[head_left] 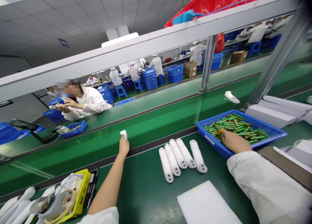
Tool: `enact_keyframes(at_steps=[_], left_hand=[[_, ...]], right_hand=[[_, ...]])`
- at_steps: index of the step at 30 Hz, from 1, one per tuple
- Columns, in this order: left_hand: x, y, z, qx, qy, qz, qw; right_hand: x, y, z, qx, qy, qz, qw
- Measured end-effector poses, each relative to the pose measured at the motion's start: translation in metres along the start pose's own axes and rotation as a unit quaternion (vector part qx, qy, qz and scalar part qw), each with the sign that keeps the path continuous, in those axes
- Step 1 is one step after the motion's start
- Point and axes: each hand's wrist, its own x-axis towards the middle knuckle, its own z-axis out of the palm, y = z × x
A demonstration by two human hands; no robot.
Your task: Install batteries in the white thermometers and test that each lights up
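My left hand (123,146) reaches forward to the edge of the green conveyor belt (151,126) and is closed round a white plastic housing (124,134), held upright. My right hand (234,141) rests inside a blue tray (268,128) of green cylindrical batteries (240,125), fingers curled over them; what it grips is hidden. Between the hands, several white elongated housings (181,154) lie side by side on the dark green bench.
A white flat board (207,204) lies near me. A yellow tool holder (81,191) and more white housings (17,204) sit at lower left. Another white housing (232,97) rides the belt. A person in white works opposite beside a blue tray (74,129). White boxes (275,112) stand right.
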Motion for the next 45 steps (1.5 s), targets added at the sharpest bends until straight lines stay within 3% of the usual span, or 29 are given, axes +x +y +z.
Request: enact_keyframes(at_steps=[3, 5, 11, 13, 15, 20, 23, 26, 30, 33, 36, 38, 40, 43, 45], left_hand=[[0.000, 0.007, -0.004, 0.121, 0.004, 0.050, 0.991], [-0.018, 0.017, 0.001, 0.184, -0.026, 0.106, 0.977], [-0.144, 0.037, 0.036, 0.271, -0.251, 0.295, 0.881], [-0.175, 0.035, 0.044, 0.338, -0.282, 0.337, 0.832], [-0.189, 0.031, 0.048, 0.406, -0.270, 0.329, 0.808], [-0.186, 0.021, 0.051, 0.435, -0.242, 0.259, 0.828], [-0.187, 0.021, 0.053, 0.426, -0.251, 0.244, 0.835], [-0.186, 0.022, 0.049, 0.401, -0.260, 0.228, 0.848], [-0.174, 0.033, 0.026, 0.332, -0.237, 0.231, 0.883], [-0.162, 0.052, -0.002, 0.263, -0.191, 0.243, 0.914], [-0.153, 0.077, -0.032, 0.070, -0.114, 0.254, 0.958], [-0.149, 0.089, -0.047, -0.099, -0.041, 0.245, 0.964], [-0.145, 0.093, -0.056, -0.256, 0.032, 0.230, 0.938], [-0.135, 0.085, -0.061, -0.478, 0.124, 0.215, 0.843], [-0.127, 0.074, -0.061, -0.576, 0.146, 0.189, 0.782]], right_hand=[[-0.002, -0.003, -0.002, -0.010, 0.015, 0.025, 1.000], [-0.005, -0.006, -0.006, -0.009, 0.016, 0.047, 0.999], [-0.013, -0.013, -0.018, 0.020, 0.033, 0.096, 0.995], [-0.015, -0.016, -0.023, 0.044, 0.052, 0.109, 0.992], [-0.018, -0.020, -0.029, 0.072, 0.079, 0.120, 0.987], [-0.031, -0.051, -0.059, 0.169, 0.135, 0.137, 0.967], [-0.042, -0.087, -0.078, 0.278, 0.138, 0.073, 0.948], [-0.054, -0.128, -0.089, 0.401, 0.112, -0.015, 0.909], [-0.071, -0.180, -0.088, 0.521, 0.033, -0.110, 0.846], [-0.087, -0.211, -0.082, 0.625, -0.042, -0.147, 0.765], [-0.105, -0.234, -0.079, 0.711, -0.173, -0.164, 0.662], [-0.116, -0.242, -0.081, 0.729, -0.234, -0.171, 0.620], [-0.125, -0.247, -0.083, 0.738, -0.272, -0.167, 0.594], [-0.136, -0.251, -0.081, 0.732, -0.317, -0.157, 0.582], [-0.143, -0.256, -0.076, 0.715, -0.345, -0.158, 0.587]])
